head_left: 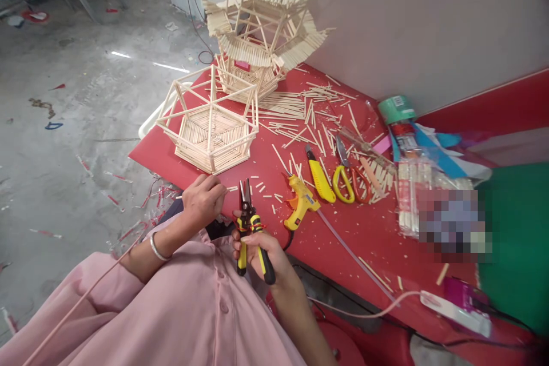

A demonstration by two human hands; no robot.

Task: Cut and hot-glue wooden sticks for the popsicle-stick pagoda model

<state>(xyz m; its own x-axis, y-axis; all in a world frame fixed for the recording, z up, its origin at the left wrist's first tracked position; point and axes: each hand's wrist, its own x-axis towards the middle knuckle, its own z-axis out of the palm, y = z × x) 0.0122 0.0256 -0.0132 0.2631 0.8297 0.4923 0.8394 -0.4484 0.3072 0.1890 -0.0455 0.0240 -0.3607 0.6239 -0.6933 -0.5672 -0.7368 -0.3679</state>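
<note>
My left hand (203, 200) is closed in a pinch at the front edge of the red table. A short wooden stick (232, 189) sticks out from its fingertips. My right hand (261, 249) is wrapped round yellow-and-black pliers (246, 209), whose jaws point up and are slightly apart, just right of the stick. Beyond my left hand stands a hexagonal frame (212, 131) of wooden sticks with a slatted base. Short cut pieces of stick (259, 186) lie near the pliers. To the right rests a yellow glue gun (301, 203), its nozzle pointing away from me.
A tiered stick tower (268, 40) rises at the back of the red table (334, 240). Loose sticks (283, 104) lie beside it. A yellow cutter knife (321, 180), scissors (343, 183) and bagged sticks (412, 194) are on the right. A white power strip (454, 313) trails cables.
</note>
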